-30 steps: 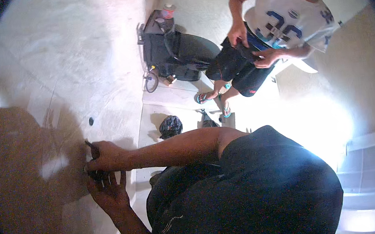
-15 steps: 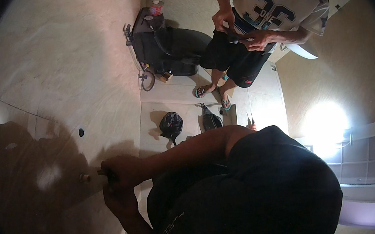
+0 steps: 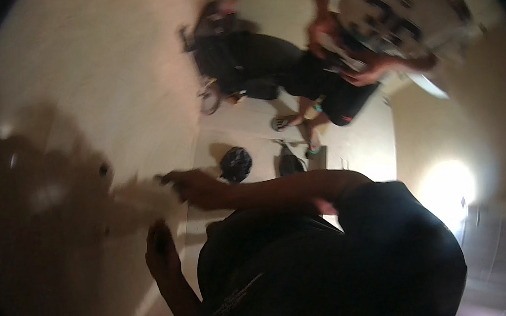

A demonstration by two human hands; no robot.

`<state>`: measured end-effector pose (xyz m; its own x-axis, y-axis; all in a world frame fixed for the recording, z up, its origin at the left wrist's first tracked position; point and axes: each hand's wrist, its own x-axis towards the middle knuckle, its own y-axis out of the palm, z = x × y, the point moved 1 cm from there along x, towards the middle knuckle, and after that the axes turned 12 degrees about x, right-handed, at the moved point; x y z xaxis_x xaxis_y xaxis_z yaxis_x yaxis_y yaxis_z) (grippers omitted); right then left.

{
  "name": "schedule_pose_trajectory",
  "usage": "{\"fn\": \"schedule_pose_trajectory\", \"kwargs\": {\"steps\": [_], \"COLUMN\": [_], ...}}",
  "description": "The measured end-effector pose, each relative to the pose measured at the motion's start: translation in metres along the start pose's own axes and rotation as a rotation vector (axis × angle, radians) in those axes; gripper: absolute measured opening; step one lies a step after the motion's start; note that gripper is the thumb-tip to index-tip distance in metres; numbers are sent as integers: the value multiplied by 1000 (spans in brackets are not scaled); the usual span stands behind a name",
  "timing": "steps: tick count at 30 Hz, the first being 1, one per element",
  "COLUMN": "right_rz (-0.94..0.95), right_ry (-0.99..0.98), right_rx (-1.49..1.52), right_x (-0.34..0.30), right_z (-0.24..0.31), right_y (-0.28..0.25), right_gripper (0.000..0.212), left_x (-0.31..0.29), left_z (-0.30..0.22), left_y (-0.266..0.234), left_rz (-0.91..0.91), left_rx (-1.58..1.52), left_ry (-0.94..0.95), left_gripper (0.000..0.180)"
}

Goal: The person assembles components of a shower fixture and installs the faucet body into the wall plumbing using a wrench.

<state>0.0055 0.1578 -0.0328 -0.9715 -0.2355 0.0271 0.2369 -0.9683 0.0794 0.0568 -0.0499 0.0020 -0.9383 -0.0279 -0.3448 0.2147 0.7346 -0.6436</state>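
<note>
My left hand (image 3: pixel 161 251) is raised beside the beige wall (image 3: pixel 61 61), its fingers bent around a dark patch. Shadow and motion blur hide what lies in it. Farther up, my right hand (image 3: pixel 197 188) stands apart from the left, closed, with a small dark end poking out past its fingertips; its kind does not show. A small dark spot (image 3: pixel 107 231) on the wall is left of my left hand. Above it sits a round dark hole (image 3: pixel 104 169) in the same wall.
A person (image 3: pixel 400 22) in a pale printed shirt and dark shorts stands opposite, both hands on a dark object. Near their feet are a black plastic bag (image 3: pixel 236 163) and a dark pouch (image 3: pixel 291 161). A bulky black object (image 3: pixel 247 55) stands by the wall; a bright lamp (image 3: pixel 450 188) glows right.
My hands, close together at a short fitting on the wall before, have come apart. The right has moved up and to the right, away from the wall. The whole view has shifted and blurred.
</note>
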Motion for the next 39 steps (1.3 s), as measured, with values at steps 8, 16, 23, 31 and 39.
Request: {"fn": "schedule_pose_trajectory", "kwargs": {"steps": [8,16,23,31,39], "right_rz": [-644,-452,10,40,90], "right_ry": [301,233,135,239,269], "right_rx": [347,-182,-118,-191,-78], "right_x": [-62,-10,35,78,93], "right_z": [9,92,33,15,-14], "right_y": [-116,-112,-1,47,57], "right_gripper": [40,28,24,22,25], "left_x": [37,73,91,96,96], "left_z": [16,23,5,1,19], "left_y": [-8,-21,-40,-56,-51], "left_rz": [-55,-246,-344,-532,-494], "left_rx": [-1267,-1385,-1274,-244,-391], "left_ry": [-207,-91,-79,56,17], "left_gripper": [27,29,26,28,21]}}
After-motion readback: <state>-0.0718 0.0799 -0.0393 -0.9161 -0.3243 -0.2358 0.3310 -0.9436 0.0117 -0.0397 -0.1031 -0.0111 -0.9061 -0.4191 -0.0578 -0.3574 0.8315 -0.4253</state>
